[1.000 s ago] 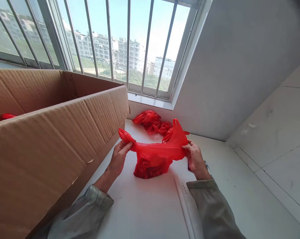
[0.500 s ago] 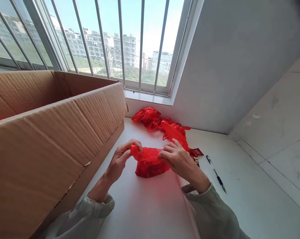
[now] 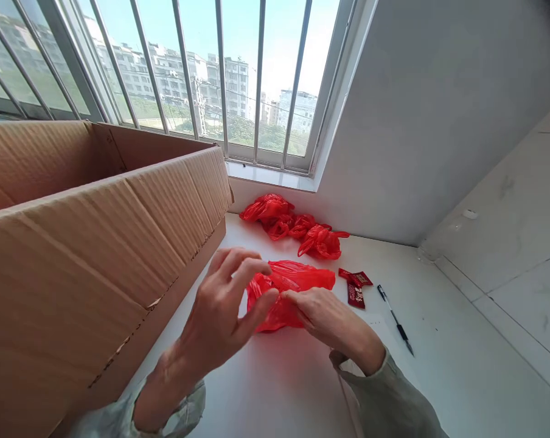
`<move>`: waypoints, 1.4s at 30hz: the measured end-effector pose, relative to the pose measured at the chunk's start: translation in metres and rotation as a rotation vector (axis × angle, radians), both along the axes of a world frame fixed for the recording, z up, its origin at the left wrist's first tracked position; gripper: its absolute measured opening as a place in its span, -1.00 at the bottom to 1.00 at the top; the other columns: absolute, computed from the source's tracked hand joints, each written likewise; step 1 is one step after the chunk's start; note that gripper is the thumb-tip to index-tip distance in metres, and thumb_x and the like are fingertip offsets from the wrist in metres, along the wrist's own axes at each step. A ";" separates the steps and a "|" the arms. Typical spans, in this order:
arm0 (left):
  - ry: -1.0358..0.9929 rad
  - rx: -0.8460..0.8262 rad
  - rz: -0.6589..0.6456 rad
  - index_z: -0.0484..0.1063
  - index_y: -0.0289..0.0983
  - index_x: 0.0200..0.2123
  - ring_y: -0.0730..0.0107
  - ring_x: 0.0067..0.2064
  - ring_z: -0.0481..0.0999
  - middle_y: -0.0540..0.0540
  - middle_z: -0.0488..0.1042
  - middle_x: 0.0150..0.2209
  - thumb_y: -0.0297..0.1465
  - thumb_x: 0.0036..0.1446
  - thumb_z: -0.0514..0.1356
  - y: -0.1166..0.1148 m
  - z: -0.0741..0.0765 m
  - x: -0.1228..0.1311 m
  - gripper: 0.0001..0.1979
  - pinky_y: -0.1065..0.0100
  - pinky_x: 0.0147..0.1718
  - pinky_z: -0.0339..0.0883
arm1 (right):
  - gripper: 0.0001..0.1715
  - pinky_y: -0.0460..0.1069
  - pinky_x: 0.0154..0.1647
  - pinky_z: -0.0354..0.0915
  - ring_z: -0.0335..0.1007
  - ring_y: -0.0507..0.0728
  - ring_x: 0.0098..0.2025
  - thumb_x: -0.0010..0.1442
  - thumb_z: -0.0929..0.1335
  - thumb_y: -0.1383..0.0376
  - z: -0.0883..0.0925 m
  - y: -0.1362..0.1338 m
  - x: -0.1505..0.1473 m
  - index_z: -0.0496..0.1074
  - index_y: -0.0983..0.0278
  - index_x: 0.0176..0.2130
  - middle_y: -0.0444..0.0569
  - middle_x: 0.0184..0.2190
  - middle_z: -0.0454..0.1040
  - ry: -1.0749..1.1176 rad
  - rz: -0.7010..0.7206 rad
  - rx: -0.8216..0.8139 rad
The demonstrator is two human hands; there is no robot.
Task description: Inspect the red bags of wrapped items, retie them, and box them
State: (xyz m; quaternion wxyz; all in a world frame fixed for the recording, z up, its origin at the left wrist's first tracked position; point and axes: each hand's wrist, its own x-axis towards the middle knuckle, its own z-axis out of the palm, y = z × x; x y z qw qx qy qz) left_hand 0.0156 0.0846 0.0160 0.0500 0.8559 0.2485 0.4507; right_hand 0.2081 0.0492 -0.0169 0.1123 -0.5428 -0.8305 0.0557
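Observation:
A thin red plastic bag [image 3: 302, 277] lies crumpled on the white table in front of me, with folds bunched toward its near side. My right hand [image 3: 323, 313] pinches the near part of the bag between thumb and fingers. Just left of it, my left hand [image 3: 232, 298] is raised with thumb and fingers spread apart, partly in front of the bag. Whether its fingertips brush the plastic I cannot tell. What the bag contains is hidden by the folds and my hands.
A large open cardboard box [image 3: 165, 237] stands on the left. More crumpled red bags [image 3: 275, 213] are heaped by the wall under the barred window. To the right lie several small dark-red packets [image 3: 356, 295] and a black pen [image 3: 396, 319] on the white table [image 3: 266, 389].
My left hand has let go of the bag's edge and spread its fingers nearer the camera. The bag's upper part now lies folded over to the right, uncovering the small packets.

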 end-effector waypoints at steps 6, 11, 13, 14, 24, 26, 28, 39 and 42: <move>0.577 0.022 -0.098 0.33 -0.32 -0.32 0.26 -0.32 0.36 -0.10 0.40 -0.29 -0.63 0.16 0.02 -0.016 -0.023 0.038 -0.84 0.24 -0.34 0.29 | -0.85 -0.04 -0.45 0.13 0.29 0.06 -0.41 0.19 0.35 0.26 -0.021 0.004 -0.007 0.46 0.24 -0.22 -0.09 -0.40 0.45 -0.030 -0.070 0.057; 0.658 -0.098 0.011 0.35 -0.29 -0.22 0.21 -0.25 0.35 -0.11 0.40 -0.22 -0.47 0.26 0.07 0.010 -0.058 0.032 -0.92 0.20 -0.25 0.27 | -0.48 0.27 0.16 0.07 0.03 0.38 0.24 0.03 0.38 -0.15 -0.016 0.005 0.001 0.56 0.23 -0.39 0.12 0.21 0.23 -0.089 -0.021 0.065; 0.651 -0.075 0.002 0.37 -0.24 -0.19 0.15 -0.13 0.32 -0.09 0.40 -0.18 -0.37 0.30 0.06 0.014 -0.064 0.027 -0.88 0.15 -0.14 0.21 | -0.41 0.33 0.23 -0.07 -0.09 0.37 0.31 0.14 0.27 -0.18 -0.011 0.005 0.004 0.56 0.22 -0.49 0.05 0.21 0.23 -0.082 0.027 0.056; 0.649 -0.064 0.007 0.39 -0.22 -0.20 0.12 -0.09 0.30 -0.09 0.40 -0.19 -0.35 0.31 0.05 0.015 -0.067 0.024 -0.86 0.12 -0.10 0.16 | -0.38 0.34 0.25 -0.12 -0.08 0.34 0.31 0.19 0.22 -0.16 -0.009 0.006 0.005 0.55 0.21 -0.51 0.04 0.16 0.30 -0.079 0.029 0.045; 0.470 -0.074 0.140 0.42 -0.22 -0.56 0.12 0.14 0.18 -0.06 0.42 -0.29 -0.42 0.34 -0.07 0.021 -0.071 -0.004 -0.56 -0.07 0.12 -0.24 | -0.63 0.48 0.21 -0.33 0.41 0.31 -0.09 0.14 0.40 0.21 -0.025 0.020 0.043 0.45 0.40 -0.11 0.15 -0.32 0.55 -0.384 -0.671 -0.030; 0.462 -0.070 0.214 0.42 -0.24 -0.58 0.04 0.22 0.11 -0.11 0.45 -0.21 -0.45 0.28 0.00 0.022 -0.073 -0.008 -0.61 -0.14 0.14 -0.26 | -0.47 0.54 0.16 -0.35 0.39 0.37 -0.06 0.03 0.46 0.21 -0.028 0.016 0.048 0.40 0.40 -0.04 0.17 -0.24 0.54 -0.399 -0.675 -0.069; 0.526 -0.115 0.216 0.42 -0.26 -0.61 -0.07 0.25 0.06 -0.16 0.44 -0.10 -0.46 0.17 0.11 0.021 -0.073 -0.010 -0.70 -0.20 0.14 -0.23 | -0.47 0.57 0.13 -0.34 0.38 0.38 -0.06 0.01 0.47 0.24 -0.026 0.010 0.050 0.40 0.36 -0.03 0.15 -0.17 0.52 -0.385 -0.634 -0.081; 0.634 -0.172 0.126 0.43 -0.29 -0.62 -0.18 0.27 0.06 -0.22 0.35 0.08 -0.34 0.13 0.26 0.019 -0.063 -0.010 -0.70 -0.27 0.12 -0.03 | -0.74 0.39 0.21 -0.11 0.30 0.21 -0.04 0.31 0.21 0.38 -0.011 0.010 -0.009 0.44 0.20 -0.31 -0.08 -0.28 0.52 -0.108 -0.105 0.220; 0.627 -0.163 0.153 0.43 -0.29 -0.62 -0.18 0.28 0.05 -0.20 0.41 0.02 -0.42 0.20 0.16 0.021 -0.063 -0.008 -0.67 -0.29 0.12 -0.04 | -0.82 0.51 0.18 -0.19 0.21 0.31 0.10 0.30 0.24 0.27 -0.029 0.017 -0.018 0.43 0.19 -0.19 -0.01 -0.09 0.48 -0.103 -0.103 0.210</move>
